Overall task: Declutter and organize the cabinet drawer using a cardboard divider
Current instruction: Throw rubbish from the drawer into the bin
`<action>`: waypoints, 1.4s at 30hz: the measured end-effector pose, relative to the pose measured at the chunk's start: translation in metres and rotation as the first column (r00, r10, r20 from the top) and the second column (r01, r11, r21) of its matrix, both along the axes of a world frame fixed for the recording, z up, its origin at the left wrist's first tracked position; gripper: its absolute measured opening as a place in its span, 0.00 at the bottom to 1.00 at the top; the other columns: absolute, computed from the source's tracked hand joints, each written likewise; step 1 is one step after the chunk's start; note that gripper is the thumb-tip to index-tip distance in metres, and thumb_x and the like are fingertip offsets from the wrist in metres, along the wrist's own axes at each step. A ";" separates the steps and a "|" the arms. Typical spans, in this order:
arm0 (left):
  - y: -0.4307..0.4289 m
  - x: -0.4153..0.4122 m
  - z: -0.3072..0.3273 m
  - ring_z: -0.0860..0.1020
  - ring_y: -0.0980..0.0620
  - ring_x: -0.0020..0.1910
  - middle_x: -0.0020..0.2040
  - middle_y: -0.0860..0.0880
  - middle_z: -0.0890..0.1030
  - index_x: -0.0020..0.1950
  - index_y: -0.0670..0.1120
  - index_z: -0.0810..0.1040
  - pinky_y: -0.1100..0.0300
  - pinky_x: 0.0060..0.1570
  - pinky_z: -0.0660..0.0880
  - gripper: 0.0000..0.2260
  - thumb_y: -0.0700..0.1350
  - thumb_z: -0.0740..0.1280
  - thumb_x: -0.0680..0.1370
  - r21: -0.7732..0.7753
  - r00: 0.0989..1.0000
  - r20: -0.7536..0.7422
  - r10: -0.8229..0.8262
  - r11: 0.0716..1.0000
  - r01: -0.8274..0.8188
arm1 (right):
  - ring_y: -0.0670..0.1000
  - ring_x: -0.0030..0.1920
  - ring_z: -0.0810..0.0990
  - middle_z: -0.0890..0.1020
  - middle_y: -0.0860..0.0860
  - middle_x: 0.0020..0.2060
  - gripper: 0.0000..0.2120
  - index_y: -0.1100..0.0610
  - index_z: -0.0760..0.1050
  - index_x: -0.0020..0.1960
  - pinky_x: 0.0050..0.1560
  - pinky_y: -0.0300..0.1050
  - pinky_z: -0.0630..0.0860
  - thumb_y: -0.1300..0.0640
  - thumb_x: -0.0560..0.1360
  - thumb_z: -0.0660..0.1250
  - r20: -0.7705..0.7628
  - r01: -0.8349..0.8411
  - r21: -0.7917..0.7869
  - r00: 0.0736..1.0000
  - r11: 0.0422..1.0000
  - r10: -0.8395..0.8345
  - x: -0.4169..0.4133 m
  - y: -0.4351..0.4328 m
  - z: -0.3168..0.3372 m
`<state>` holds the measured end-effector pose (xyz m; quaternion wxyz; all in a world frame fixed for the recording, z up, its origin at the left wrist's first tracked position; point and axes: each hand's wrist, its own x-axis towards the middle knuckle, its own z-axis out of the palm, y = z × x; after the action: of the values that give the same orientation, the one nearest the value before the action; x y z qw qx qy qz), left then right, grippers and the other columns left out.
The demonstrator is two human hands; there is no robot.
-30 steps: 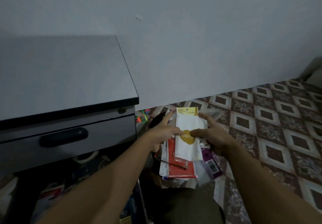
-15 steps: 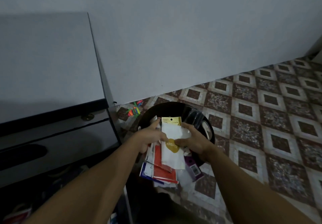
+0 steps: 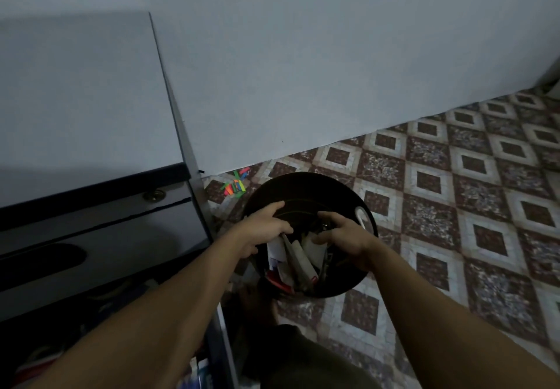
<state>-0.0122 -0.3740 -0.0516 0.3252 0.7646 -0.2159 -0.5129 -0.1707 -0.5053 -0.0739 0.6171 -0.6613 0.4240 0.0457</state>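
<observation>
A round black bin (image 3: pixel 306 178) stands on the tiled floor just right of the grey cabinet (image 3: pixel 78 100). A stack of packets and papers (image 3: pixel 298 260), white and red, stands tilted on edge inside it. My left hand (image 3: pixel 263 226) grips the stack's upper left end with curled fingers. My right hand (image 3: pixel 345 234) holds the upper right end, thumb on the top packet. Both hands are inside the bin's rim. The cabinet's lower drawer (image 3: pixel 75 331) is pulled out at the bottom left; its contents are dark and unclear.
A shut upper drawer with a black handle (image 3: pixel 42 263) faces me. Small bright coloured scraps (image 3: pixel 235 187) lie on the floor between the cabinet and the wall. Patterned floor tiles (image 3: pixel 454 207) stretch to the right. My knee (image 3: pixel 303 355) is below the bin.
Both hands have lowered the stack from above the bin down into it, tipping it on edge. The yellow-marked white packet on top no longer shows. My view swung right and down.
</observation>
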 end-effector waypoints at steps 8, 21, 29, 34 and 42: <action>0.063 -0.012 0.043 0.71 0.50 0.64 0.65 0.51 0.71 0.77 0.62 0.61 0.47 0.63 0.72 0.29 0.49 0.68 0.79 -0.168 0.997 0.071 0.038 0.985 -0.026 | 0.58 0.62 0.75 0.74 0.54 0.65 0.29 0.46 0.66 0.73 0.53 0.59 0.78 0.58 0.76 0.71 0.044 0.024 -0.101 0.999 0.995 -0.020 -0.005 0.031 0.047; 0.272 -0.002 0.104 0.76 0.54 0.59 0.59 0.54 0.76 0.72 0.62 0.67 0.53 0.58 0.77 0.21 0.51 0.67 0.80 -0.199 0.973 0.199 0.117 0.977 -0.076 | 0.55 0.47 0.82 0.82 0.60 0.55 0.12 0.56 0.78 0.59 0.42 0.50 0.78 0.61 0.76 0.69 -0.019 -0.422 -0.092 0.906 0.902 0.422 0.034 0.171 0.135; 0.379 -0.001 0.034 0.77 0.57 0.46 0.55 0.47 0.79 0.72 0.45 0.67 0.67 0.43 0.76 0.24 0.35 0.68 0.78 -0.178 0.887 0.210 0.411 0.908 -0.379 | 0.53 0.52 0.79 0.79 0.53 0.55 0.27 0.55 0.70 0.69 0.51 0.51 0.78 0.61 0.72 0.73 0.074 -0.313 -0.198 0.940 0.929 0.333 0.035 0.294 0.080; 0.405 -0.016 0.009 0.78 0.60 0.50 0.54 0.57 0.79 0.70 0.54 0.69 0.65 0.49 0.74 0.24 0.39 0.69 0.77 -0.187 0.864 0.239 0.443 0.894 -0.406 | 0.50 0.51 0.82 0.80 0.52 0.59 0.28 0.49 0.67 0.72 0.50 0.47 0.80 0.60 0.74 0.70 0.141 -0.290 -0.310 0.928 0.906 0.345 0.027 0.333 0.041; 0.390 0.007 -0.005 0.80 0.57 0.54 0.59 0.55 0.80 0.70 0.60 0.71 0.57 0.57 0.77 0.29 0.49 0.72 0.70 -0.156 0.870 0.244 0.428 0.903 -0.400 | 0.53 0.60 0.77 0.77 0.50 0.63 0.30 0.47 0.70 0.71 0.60 0.46 0.75 0.51 0.70 0.73 0.011 -0.346 -0.387 0.925 0.855 0.379 0.053 0.327 0.035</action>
<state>-0.0053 0.0156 -0.0568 0.4326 0.8390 -0.1149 -0.3095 -0.1173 -0.1787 -0.0393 0.4761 -0.8369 0.2654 0.0499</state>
